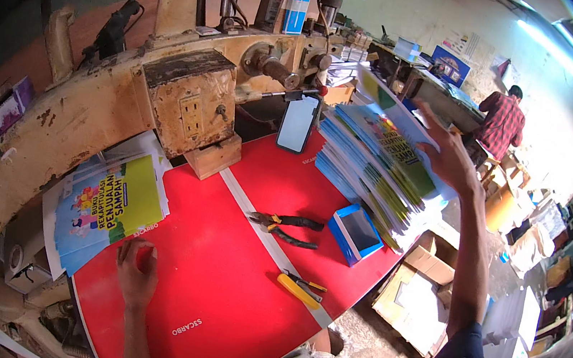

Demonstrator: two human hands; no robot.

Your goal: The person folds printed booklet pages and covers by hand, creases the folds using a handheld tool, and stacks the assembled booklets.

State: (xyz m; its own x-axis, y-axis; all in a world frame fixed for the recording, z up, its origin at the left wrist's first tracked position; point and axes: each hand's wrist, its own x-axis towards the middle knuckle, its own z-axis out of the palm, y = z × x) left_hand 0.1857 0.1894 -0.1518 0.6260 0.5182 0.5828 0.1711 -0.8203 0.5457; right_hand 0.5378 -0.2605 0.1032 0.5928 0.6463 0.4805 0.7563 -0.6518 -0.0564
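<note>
On the right, my right hand [447,151] holds the edge of a thin booklet [382,97] between thumb and fingers. That booklet is tilted up over a tall, leaning stack of blue and green booklets [382,170]. At the left of the red tabletop, my left hand [137,271] has loosely curved fingers and nothing in it. It hovers near the corner of a lower pile of matching booklets [105,206]. Pliers with black handles [285,228], a yellow-handled cutting tool [301,289] and a small blue open box [354,234] lie between the hands.
A worn metal machine frame [29,152] arches over the left and far side, with a socket box [191,105] on a wooden block [214,156]. A phone [298,124] leans upright near it. Cardboard boxes [415,297] stand right of the table. A person in a checked shirt [502,124] works farther back.
</note>
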